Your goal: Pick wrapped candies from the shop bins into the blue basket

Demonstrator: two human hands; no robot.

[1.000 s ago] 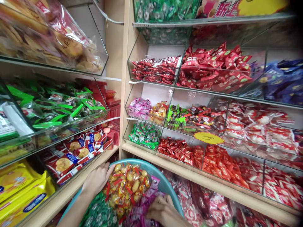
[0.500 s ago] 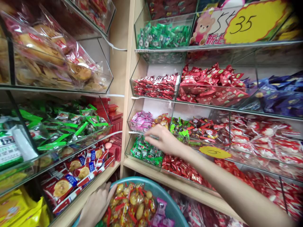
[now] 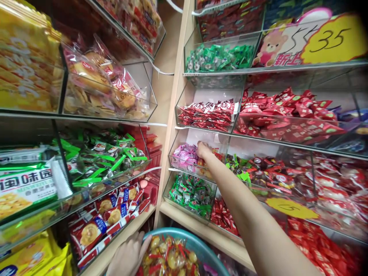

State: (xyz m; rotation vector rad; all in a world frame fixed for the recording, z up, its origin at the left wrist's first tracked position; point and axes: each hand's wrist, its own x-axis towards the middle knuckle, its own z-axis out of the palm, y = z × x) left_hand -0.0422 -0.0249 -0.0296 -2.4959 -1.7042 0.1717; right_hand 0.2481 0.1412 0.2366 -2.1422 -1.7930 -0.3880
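My right hand (image 3: pixel 204 149) reaches into a clear bin (image 3: pixel 186 165) on the right-hand shelves. It is over small candies there, between purple-wrapped candies (image 3: pixel 185 152) and red-and-gold wrapped ones (image 3: pixel 220 154). Its fingertips are hidden, so I cannot tell whether they hold anything. Below, my left hand (image 3: pixel 128 255) grips the rim of a teal basin (image 3: pixel 198 239), thumb toward the inside. Clear-wrapped, yellowish candies with red strips (image 3: pixel 171 257) fill much of the basin. A bit of purple wrapper (image 3: pixel 209 269) shows at its right side.
Green-wrapped candies (image 3: pixel 191 191) lie in the bin underneath, red-wrapped sweets (image 3: pixel 224 216) beside them. Left shelves hold packaged biscuits (image 3: pixel 92 230) and green-edged packets (image 3: pixel 106 153). A wooden post (image 3: pixel 172 96) divides the shelves. Yellow price tags (image 3: pixel 291 207) hang on the right.
My right hand has gone from in front of the bins up and deeper into the purple-candy bin. My left hand stays on the basin rim. The view has shifted to the left.
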